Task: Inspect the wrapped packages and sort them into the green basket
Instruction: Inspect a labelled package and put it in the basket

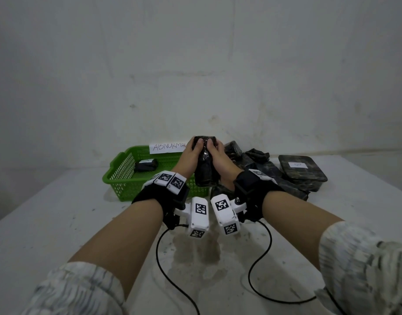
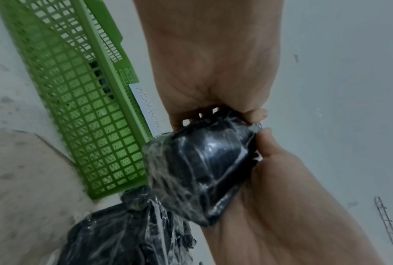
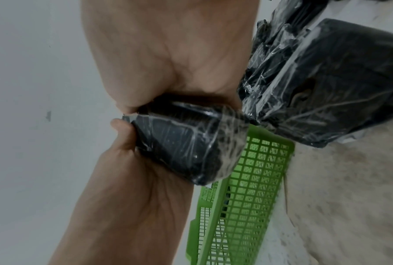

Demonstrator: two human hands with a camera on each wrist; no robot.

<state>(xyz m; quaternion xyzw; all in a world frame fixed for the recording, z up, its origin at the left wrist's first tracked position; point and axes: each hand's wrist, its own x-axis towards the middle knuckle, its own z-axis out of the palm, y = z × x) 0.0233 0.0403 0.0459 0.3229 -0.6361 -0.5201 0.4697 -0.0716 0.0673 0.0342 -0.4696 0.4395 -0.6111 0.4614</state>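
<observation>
Both hands raised above the worktop (image 1: 59, 212), holding one package (image 1: 203, 169) between them; the left hand (image 1: 188, 155) grips its left side, the right hand (image 1: 218, 158) its right side; thumbs lie on the upper end, fingers curled round the far face. Package is dark, wrapped in clear film, held roughly upright, lower end towards the wrists; it hangs in front of the right end of the basket (image 1: 125, 169), clear of the worktop.

Left wrist view: the package (image 2: 198, 172) is clamped between the left palm (image 2: 213, 62) above and the right hand (image 2: 293, 197) below; film is wrinkled and glossy; the basket (image 2: 77, 107) lies beside it. Right wrist view: same grip from the other side, package (image 3: 186, 143) between the right hand (image 3: 168, 53) and the left hand (image 3: 134, 197); basket (image 3: 247, 188) behind.

Basket is green, open mesh, on the worktop left of centre; one dark wrapped item (image 1: 146, 165) lies inside at its left end; a paper label (image 1: 168, 147) with handwritten letters stands at its back rim. To the right of the hands, a pile (image 1: 275, 173) of dark wrapped packages rests on the worktop; one flat package (image 1: 302, 168) at the pile's right carries a small white sticker. Wrist bands with black-and-white markers sit on both wrists; black cables trail over the worktop towards the viewer.
</observation>
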